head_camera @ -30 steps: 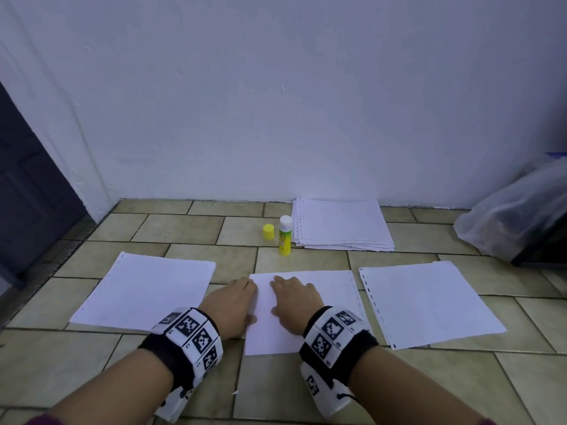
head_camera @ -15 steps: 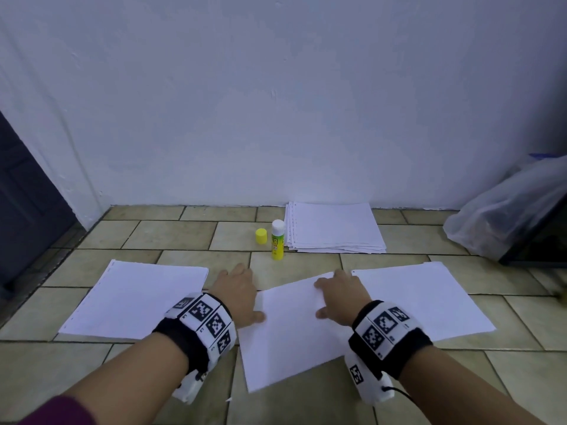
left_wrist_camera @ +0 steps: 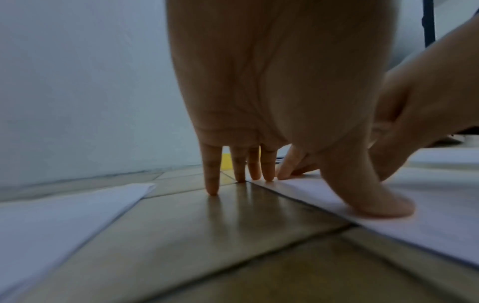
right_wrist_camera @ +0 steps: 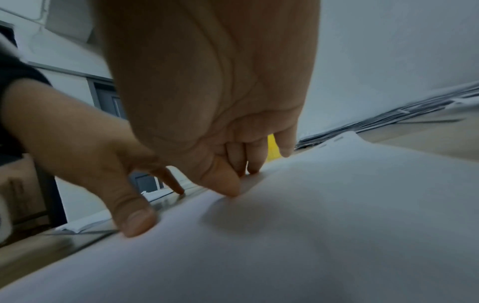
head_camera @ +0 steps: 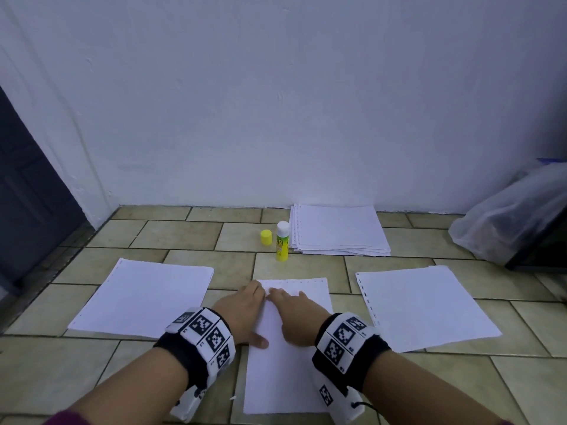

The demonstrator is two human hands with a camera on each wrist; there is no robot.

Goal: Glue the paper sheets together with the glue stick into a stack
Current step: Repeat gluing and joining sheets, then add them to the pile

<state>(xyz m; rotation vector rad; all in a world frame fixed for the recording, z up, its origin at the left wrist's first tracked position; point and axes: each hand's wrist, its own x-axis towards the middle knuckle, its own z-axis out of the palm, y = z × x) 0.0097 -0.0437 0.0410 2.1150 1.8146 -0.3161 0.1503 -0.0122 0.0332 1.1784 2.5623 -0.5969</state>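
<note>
A white middle sheet (head_camera: pixel 285 369) lies on the tiled floor with its punched edge pointing away from me. My left hand (head_camera: pixel 245 306) rests at its left edge, straight fingers (left_wrist_camera: pixel 212 184) on the tile and thumb on the paper (left_wrist_camera: pixel 435 217). My right hand (head_camera: pixel 293 311) lies flat on the sheet (right_wrist_camera: pixel 337 225), fingertips (right_wrist_camera: pixel 228 188) pressing near the far left corner, beside the left hand (right_wrist_camera: pixel 77 143). Single sheets lie to the left (head_camera: pixel 144 297) and right (head_camera: pixel 423 305). The uncapped glue stick (head_camera: pixel 282 240) stands behind, with its yellow cap (head_camera: pixel 266 237) beside it.
A stack of white sheets (head_camera: pixel 337 230) lies against the white wall, right of the glue stick. A clear plastic bag (head_camera: pixel 509 219) sits at the far right, and a dark door (head_camera: pixel 27 194) stands at the left.
The middle sheet has been turned from askew to lengthwise, its punched edge now far from me. My right hand slid left to meet the left hand at the far left corner.
</note>
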